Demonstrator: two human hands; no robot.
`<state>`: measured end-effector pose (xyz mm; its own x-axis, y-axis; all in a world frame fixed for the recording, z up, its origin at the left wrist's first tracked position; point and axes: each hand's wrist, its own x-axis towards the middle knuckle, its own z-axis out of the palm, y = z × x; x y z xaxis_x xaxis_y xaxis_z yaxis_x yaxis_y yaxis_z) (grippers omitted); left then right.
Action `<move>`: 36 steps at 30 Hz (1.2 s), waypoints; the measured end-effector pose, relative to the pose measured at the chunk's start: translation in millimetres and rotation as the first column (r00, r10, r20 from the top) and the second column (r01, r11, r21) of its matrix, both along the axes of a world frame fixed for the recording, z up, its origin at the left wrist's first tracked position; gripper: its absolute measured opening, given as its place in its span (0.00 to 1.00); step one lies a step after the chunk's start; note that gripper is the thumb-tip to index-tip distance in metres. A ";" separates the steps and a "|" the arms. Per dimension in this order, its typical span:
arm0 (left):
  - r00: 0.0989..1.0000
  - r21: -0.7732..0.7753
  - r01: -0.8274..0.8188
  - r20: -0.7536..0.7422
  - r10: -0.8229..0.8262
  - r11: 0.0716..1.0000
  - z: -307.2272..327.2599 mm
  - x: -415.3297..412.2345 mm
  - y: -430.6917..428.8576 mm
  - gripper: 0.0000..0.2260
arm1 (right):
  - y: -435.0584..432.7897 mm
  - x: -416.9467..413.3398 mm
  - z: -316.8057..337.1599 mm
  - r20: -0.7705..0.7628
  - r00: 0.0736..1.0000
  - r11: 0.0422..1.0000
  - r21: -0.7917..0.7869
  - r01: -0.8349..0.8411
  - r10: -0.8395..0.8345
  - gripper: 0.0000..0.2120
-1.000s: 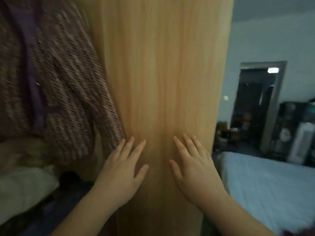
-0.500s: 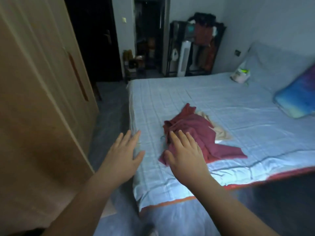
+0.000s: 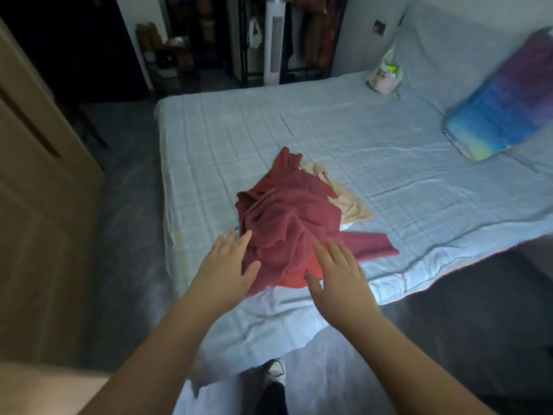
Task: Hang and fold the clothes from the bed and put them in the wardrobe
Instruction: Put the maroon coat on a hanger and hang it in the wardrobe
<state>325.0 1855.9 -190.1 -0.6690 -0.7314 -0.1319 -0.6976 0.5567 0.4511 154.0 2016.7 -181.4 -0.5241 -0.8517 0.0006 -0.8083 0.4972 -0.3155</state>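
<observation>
Fingers [image 3: 321, 253] of left hand [image 3: 223, 272] and right hand [image 3: 342, 278] straight, empty, over red garment [image 3: 287, 220] on bed [image 3: 389, 163].

A dim bedroom in cool, bluish light: the bed sheet [image 3: 329, 139] glows palest at its near edge toward 6 o'clock, while the doorway [image 3: 74, 40] at 11 o'clock and the floor [image 3: 463, 324] at 4 o'clock sink into shadow. The wide lens bows the wardrobe [image 3: 45, 220] at 9 o'clock, and the pillow [image 3: 502, 115] at 2 o'clock smears with blur.
</observation>
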 end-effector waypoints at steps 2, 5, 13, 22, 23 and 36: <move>1.000 0.043 -0.019 0.026 0.017 0.999 -13.5 -25.0 -29.6 0.32 | -29.6 -25.5 -6.1 -0.006 0.999 0.999 0.037 -0.032 0.032 0.29; 0.997 0.094 -0.062 0.047 0.058 0.994 -34.6 -58.3 -67.6 0.32 | -72.9 -61.0 -15.4 -0.015 0.997 0.995 0.066 -0.075 0.076 0.30; 0.983 0.186 -0.167 0.102 0.150 0.968 -84.5 -122.9 -137.1 0.39 | -169.5 -142.8 -58.9 0.078 0.990 0.984 0.125 -0.129 0.120 0.32; 0.894 0.276 -0.449 0.146 0.424 0.850 -122.2 -158.1 -193.1 0.30 | -275.8 -216.2 -113.8 0.193 0.899 0.881 0.199 -0.429 0.394 0.28; 0.877 0.298 -0.480 0.142 0.459 0.825 -127.4 -163.4 -199.1 0.30 | -290.8 -224.3 -120.3 0.210 0.879 0.856 0.217 -0.469 0.428 0.28; 0.643 0.450 -0.742 0.269 0.717 0.497 -256.0 -222.7 -265.0 0.35 | -496.5 -270.4 -249.2 0.327 0.572 0.445 0.390 -0.807 0.752 0.34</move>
<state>102.3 1590.9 -446.1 0.0879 -0.7789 -0.6210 -0.7765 -0.4441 0.4470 -116.4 1520.2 -430.6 0.3870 -0.7730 -0.5028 -0.9103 -0.2331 -0.3422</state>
